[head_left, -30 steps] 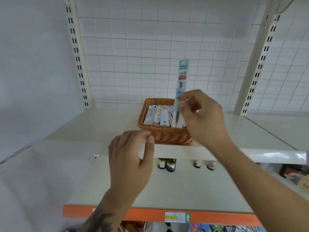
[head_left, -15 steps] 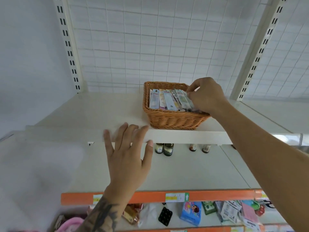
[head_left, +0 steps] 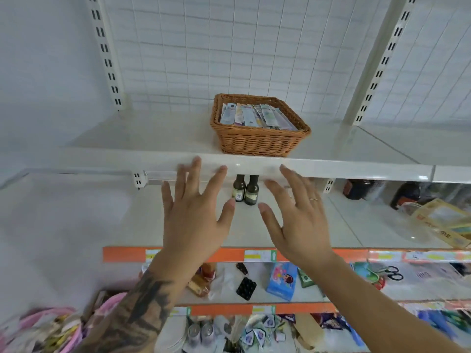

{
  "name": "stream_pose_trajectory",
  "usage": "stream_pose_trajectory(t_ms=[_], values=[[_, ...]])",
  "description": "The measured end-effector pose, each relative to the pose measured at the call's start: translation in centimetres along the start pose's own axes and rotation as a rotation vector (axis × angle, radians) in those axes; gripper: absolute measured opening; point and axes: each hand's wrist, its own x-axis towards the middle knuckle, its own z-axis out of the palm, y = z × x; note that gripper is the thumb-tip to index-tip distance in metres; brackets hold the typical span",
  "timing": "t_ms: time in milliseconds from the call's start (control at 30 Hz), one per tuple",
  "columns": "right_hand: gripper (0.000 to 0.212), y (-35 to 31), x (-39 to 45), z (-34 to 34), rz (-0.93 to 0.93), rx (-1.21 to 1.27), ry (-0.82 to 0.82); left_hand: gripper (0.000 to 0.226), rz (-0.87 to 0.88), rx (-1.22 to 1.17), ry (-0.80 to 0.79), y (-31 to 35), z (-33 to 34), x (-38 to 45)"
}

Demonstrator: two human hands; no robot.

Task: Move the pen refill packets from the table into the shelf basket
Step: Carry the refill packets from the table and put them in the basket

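Observation:
A brown wicker basket [head_left: 257, 141] stands on the upper white shelf [head_left: 153, 138]. Several pen refill packets [head_left: 254, 116] lie side by side inside it. My left hand [head_left: 196, 215] is raised below the shelf's front edge, fingers spread and straight, holding nothing. My right hand [head_left: 298, 217] is beside it, also spread and empty, with a ring on one finger. Both hands are below the basket and apart from it. No table is in view.
Two small dark bottles [head_left: 245, 188] stand on the second shelf behind my hands. Boxes and a clear container [head_left: 433, 220] sit at the right. Lower shelves with orange price strips [head_left: 254, 254] hold assorted small goods. A white wire grid backs the shelving.
My right hand put the packet into the basket, let go and drew back down beside my left hand. The view has dropped lower, showing more shelves.

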Motion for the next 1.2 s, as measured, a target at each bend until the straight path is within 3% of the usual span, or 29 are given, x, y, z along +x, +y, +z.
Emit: stream_pose_trajectory(t_ms=[133, 333, 433, 600, 933, 1200], values=[[0.044, -0.5, -4.8, 0.1, -0.050, 0.021, -0.156, 0.064, 0.027, 0.085, -0.149, 2.1, -1.3, -4.3], [0.049, -2.1, -13.2, -0.4, -0.163, 0.116, -0.397, 0.059, -0.268, 0.193, -0.328, 2.5, -1.1, -17.2], [0.054, -4.4, -18.9, 0.4, -0.283, 0.194, -0.578, 0.059, -0.347, 0.277, -0.433, 2.9, -0.4, -25.5], [0.059, -10.2, -26.2, 0.7, -0.446, 0.270, -0.884, 0.060, -0.627, 0.327, -0.576, 3.1, -0.9, -38.5], [0.068, -23.0, -32.1, -5.8, -0.876, 0.451, -1.000, 0.057, -1.009, 0.366, -0.458, 3.7, -9.8, -57.3], [0.071, -39.6, -40.4, -13.4, -1.156, 0.463, -1.014, 0.057, -1.307, 0.385, -0.312, 4.2, -20.1, -73.6]])
